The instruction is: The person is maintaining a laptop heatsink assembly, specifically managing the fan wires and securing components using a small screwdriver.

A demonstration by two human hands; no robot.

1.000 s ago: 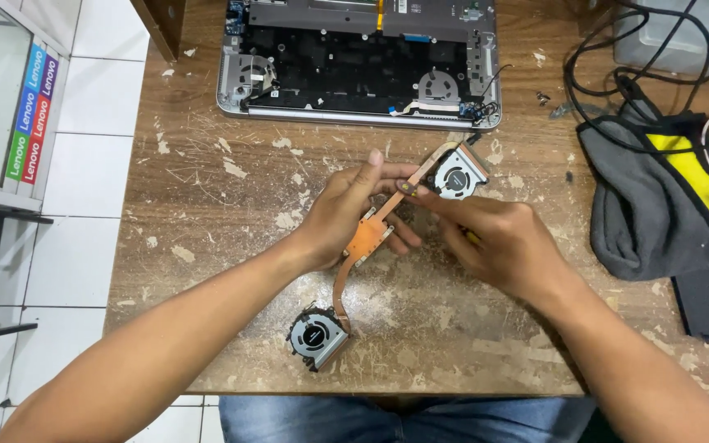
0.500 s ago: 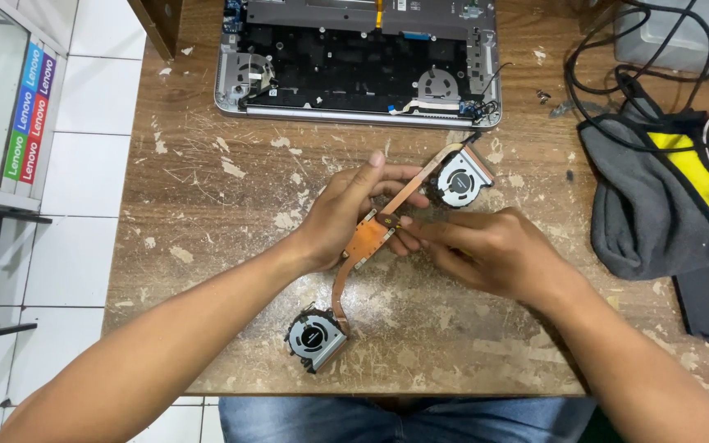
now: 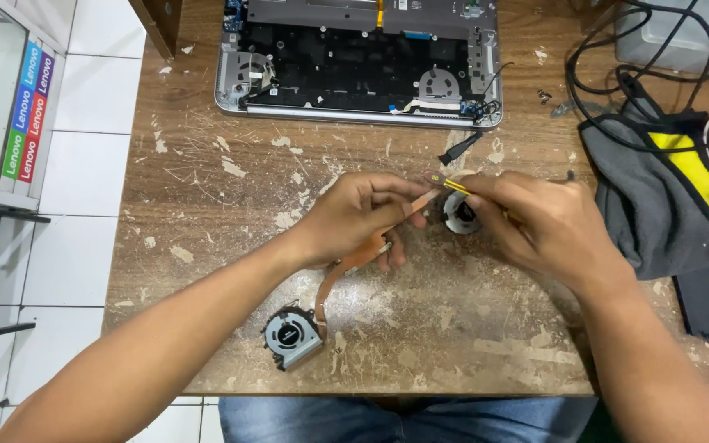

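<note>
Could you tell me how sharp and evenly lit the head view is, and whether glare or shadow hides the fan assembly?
Head view: even, soft light, no glare; left hand and right hand sharp; their faint shadows fall on the wooden table; copper heat pipe and near fan clear; the right hand partly covers the far fan.

Copper heat-pipe assembly (image 3: 353, 264), twin fans, held above table.
</note>
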